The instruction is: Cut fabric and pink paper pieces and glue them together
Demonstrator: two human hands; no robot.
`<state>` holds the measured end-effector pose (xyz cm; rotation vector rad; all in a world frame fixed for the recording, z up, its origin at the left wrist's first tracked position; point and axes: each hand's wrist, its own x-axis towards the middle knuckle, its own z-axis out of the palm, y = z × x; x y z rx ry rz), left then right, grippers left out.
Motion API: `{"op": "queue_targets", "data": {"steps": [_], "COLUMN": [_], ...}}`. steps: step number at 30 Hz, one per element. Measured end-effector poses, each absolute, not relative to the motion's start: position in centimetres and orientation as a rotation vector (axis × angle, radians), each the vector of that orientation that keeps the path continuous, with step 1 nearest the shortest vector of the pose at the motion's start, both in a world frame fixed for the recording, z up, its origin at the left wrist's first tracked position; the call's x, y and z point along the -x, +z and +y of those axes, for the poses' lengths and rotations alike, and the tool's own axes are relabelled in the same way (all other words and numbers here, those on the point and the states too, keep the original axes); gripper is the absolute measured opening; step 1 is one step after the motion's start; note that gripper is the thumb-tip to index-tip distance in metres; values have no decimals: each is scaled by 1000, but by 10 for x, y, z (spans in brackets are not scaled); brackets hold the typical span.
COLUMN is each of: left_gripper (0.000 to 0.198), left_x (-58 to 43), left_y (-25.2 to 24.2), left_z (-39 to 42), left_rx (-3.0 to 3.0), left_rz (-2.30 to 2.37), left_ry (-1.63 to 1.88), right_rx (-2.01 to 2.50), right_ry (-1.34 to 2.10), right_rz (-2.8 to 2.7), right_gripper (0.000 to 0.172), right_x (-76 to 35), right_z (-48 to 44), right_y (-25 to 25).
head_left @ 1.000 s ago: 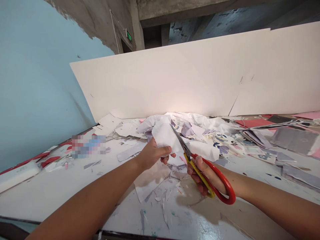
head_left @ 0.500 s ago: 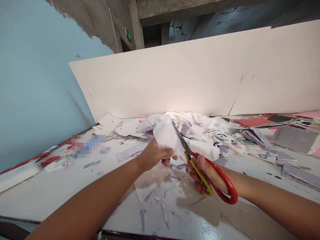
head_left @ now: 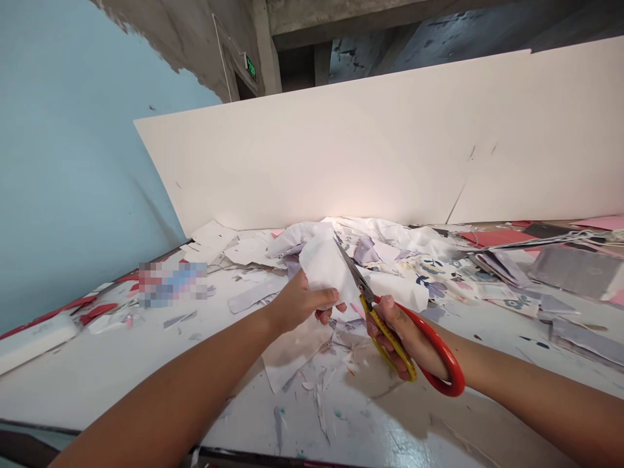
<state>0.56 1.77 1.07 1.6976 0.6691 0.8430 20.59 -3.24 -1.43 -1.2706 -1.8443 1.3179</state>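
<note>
Between the thumb and fingers of my left hand point(head_left: 305, 302) is a piece of white fabric point(head_left: 325, 263), raised above the scraps. My right hand point(head_left: 404, 335) grips a pair of scissors point(head_left: 377, 302) with one red and one yellow handle loop. Their metal blades point up and away, along the right edge of the white piece, and look closed or nearly so. Whether fabric lies between the blades is hard to tell. Just behind lies floral-printed fabric point(head_left: 429, 279) with purple and blue flowers.
The white tabletop point(head_left: 195, 383) carries small scraps and threads. Crumpled white cloth point(head_left: 385, 231) lies along a tall white board point(head_left: 341, 156) at the back. To the right are grey pouch-like pieces point(head_left: 575, 266) and red sheets point(head_left: 502, 238). A white box-like object point(head_left: 39, 341) sits far left.
The fingers of my right hand have shifted slightly in the scissors' yellow loop. My left hand and the white fabric have hardly moved.
</note>
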Motion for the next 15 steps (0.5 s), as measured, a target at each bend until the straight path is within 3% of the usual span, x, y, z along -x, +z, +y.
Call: {"op": "queue_targets", "data": {"steps": [15], "left_gripper": [11], "left_x": [-5], "left_y": [11], "left_z": [18], "left_rx": [-1619], "left_rz": [691], "left_ry": [859], "right_rx": [1288], "right_ry": [1316], "right_rz": [-1806], "right_gripper": [59], "right_x": [-203], "right_z": [-36], "right_y": [-11]}}
